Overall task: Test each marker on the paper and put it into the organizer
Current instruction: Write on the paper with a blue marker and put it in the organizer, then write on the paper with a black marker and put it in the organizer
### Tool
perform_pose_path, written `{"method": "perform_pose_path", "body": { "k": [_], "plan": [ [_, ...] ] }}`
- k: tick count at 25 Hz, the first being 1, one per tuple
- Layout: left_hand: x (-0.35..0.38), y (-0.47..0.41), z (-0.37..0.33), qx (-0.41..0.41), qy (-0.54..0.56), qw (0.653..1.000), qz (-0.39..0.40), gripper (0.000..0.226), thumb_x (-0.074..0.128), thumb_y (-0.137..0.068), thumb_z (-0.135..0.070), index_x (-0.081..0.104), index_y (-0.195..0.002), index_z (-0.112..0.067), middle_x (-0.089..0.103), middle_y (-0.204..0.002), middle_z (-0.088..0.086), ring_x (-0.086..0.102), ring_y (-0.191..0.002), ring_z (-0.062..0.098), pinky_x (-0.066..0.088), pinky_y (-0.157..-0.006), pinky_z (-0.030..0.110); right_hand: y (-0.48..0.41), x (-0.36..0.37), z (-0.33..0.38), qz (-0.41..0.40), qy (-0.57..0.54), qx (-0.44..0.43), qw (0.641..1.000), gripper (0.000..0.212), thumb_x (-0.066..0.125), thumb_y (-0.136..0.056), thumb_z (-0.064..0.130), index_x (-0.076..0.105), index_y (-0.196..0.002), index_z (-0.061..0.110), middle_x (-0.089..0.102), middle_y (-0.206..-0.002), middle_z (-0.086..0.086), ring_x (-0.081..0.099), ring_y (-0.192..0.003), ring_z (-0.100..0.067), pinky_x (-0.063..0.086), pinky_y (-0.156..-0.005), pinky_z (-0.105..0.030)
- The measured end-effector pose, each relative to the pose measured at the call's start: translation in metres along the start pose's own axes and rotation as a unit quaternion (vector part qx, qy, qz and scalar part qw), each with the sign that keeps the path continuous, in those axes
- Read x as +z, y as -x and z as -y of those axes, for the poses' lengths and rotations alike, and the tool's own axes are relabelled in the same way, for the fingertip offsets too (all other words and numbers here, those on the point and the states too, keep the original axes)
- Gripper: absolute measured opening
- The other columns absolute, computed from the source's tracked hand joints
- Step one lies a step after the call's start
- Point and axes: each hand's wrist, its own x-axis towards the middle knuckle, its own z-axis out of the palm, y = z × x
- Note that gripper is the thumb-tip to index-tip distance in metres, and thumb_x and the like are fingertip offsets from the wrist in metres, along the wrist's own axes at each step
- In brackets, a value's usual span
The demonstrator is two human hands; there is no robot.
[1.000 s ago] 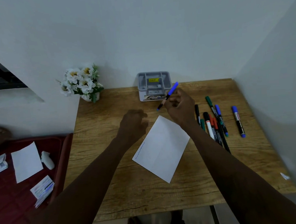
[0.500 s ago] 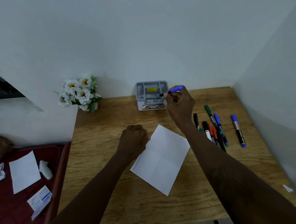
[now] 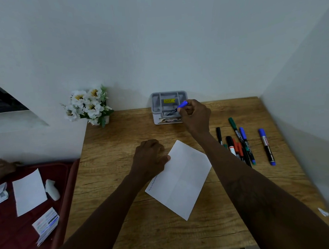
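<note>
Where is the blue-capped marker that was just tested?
In the head view it is at the table's far edge: the right hand holds the blue-capped marker tilted, tip down into the grey organizer.

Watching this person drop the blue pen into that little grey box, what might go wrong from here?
Three things, perhaps. The blue marker enters the organizer at a slant, so it may catch on a divider instead of sliding in. The organizer looks light, and the right hand pressing at its front corner might nudge or tip it. The remaining markers lie loose close to the right forearm, so pulling back could roll them.
</note>
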Motion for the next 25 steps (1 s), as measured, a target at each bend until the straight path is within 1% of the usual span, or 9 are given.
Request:
{"method": "perform_pose_path", "body": {
  "k": [2,5,6,7,9,11,15,19,25],
  "plan": [
    [0.000,0.002,-0.002,-0.004,0.014,1.000,-0.013,0.046,0.063,-0.084,-0.056,0.068,-0.115,-0.023,0.058,-0.134,-0.001,0.048,-0.125,0.020,0.044,-0.102,0.041,0.001,-0.002,0.000,-0.003,0.000,-0.001,1.000,0.021,0.080,-0.085,0.016,0.074,-0.104,0.011,0.077,-0.085,0.000,0.068,-0.071,-0.004,0.052,-0.076,-0.010],
    [0.002,0.002,-0.004,-0.005,0.015,1.000,-0.022,0.045,0.066,-0.084,-0.056,0.067,-0.115,-0.023,0.058,-0.134,-0.001,0.048,-0.125,0.020,0.044,-0.103,0.041,0.011,-0.007,-0.003,-0.013,-0.013,0.021,1.000,0.018,0.077,-0.087,0.016,0.075,-0.105,0.014,0.076,-0.086,0.004,0.071,-0.077,-0.005,0.060,-0.081,-0.029],
    [0.002,0.002,-0.004,-0.006,0.015,1.000,-0.024,0.045,0.066,-0.083,-0.056,0.067,-0.114,-0.023,0.058,-0.134,-0.001,0.049,-0.125,0.020,0.044,-0.103,0.042,0.016,-0.010,-0.004,-0.019,-0.015,0.026,0.999,0.016,0.077,-0.087,0.017,0.075,-0.103,0.014,0.075,-0.087,0.005,0.071,-0.078,-0.005,0.060,-0.080,-0.029],
    [0.003,0.002,-0.004,-0.007,0.018,0.999,-0.028,0.045,0.066,-0.083,-0.056,0.067,-0.114,-0.023,0.059,-0.132,-0.002,0.049,-0.124,0.020,0.045,-0.102,0.042,0.023,-0.015,-0.006,-0.028,-0.009,0.031,0.999,0.014,0.077,-0.087,0.019,0.075,-0.099,0.013,0.075,-0.087,0.005,0.070,-0.079,-0.006,0.057,-0.080,-0.021],
    [0.005,0.003,-0.006,-0.013,0.025,0.999,-0.038,0.044,0.068,-0.082,-0.055,0.068,-0.112,-0.024,0.060,-0.129,-0.002,0.051,-0.121,0.020,0.046,-0.100,0.042,0.037,-0.028,-0.013,-0.050,0.031,0.051,0.997,0.010,0.076,-0.088,0.019,0.076,-0.092,0.010,0.075,-0.085,0.002,0.068,-0.076,-0.010,0.039,-0.078,0.001],
    [0.005,0.004,-0.008,-0.018,0.029,0.998,-0.046,0.043,0.068,-0.081,-0.055,0.068,-0.111,-0.024,0.061,-0.126,-0.003,0.052,-0.117,0.019,0.047,-0.098,0.041,0.049,-0.043,-0.024,-0.068,0.099,0.076,0.990,0.010,0.073,-0.089,0.016,0.077,-0.089,0.006,0.076,-0.084,-0.004,0.068,-0.075,-0.014,0.031,-0.071,0.006],
    [0.003,0.008,-0.012,-0.020,0.042,0.998,-0.051,0.041,0.069,-0.084,-0.051,0.068,-0.113,-0.023,0.059,-0.132,-0.001,0.051,-0.123,0.021,0.044,-0.102,0.043,0.062,-0.071,-0.056,-0.054,0.223,0.162,0.960,0.023,0.068,-0.088,0.028,0.076,-0.090,0.007,0.075,-0.085,-0.009,0.071,-0.082,-0.025,0.042,-0.071,-0.024],
    [0.003,0.014,-0.020,-0.038,0.033,0.998,-0.039,0.046,0.068,-0.086,-0.051,0.065,-0.124,-0.025,0.050,-0.146,0.000,0.040,-0.137,0.022,0.033,-0.112,0.044,0.073,-0.086,-0.066,-0.023,0.266,0.207,0.941,0.029,0.072,-0.087,0.038,0.076,-0.085,0.009,0.073,-0.080,-0.008,0.072,-0.079,-0.028,0.042,-0.065,-0.027],
    [0.004,0.015,-0.022,-0.042,0.029,0.998,-0.025,0.051,0.065,-0.087,-0.053,0.061,-0.130,-0.026,0.045,-0.152,0.002,0.036,-0.142,0.023,0.030,-0.116,0.045,0.068,-0.086,-0.057,-0.014,0.257,0.239,0.936,0.018,0.067,-0.084,0.026,0.074,-0.078,0.009,0.069,-0.072,-0.004,0.069,-0.074,-0.026,0.041,-0.063,-0.028]
  ]
}}
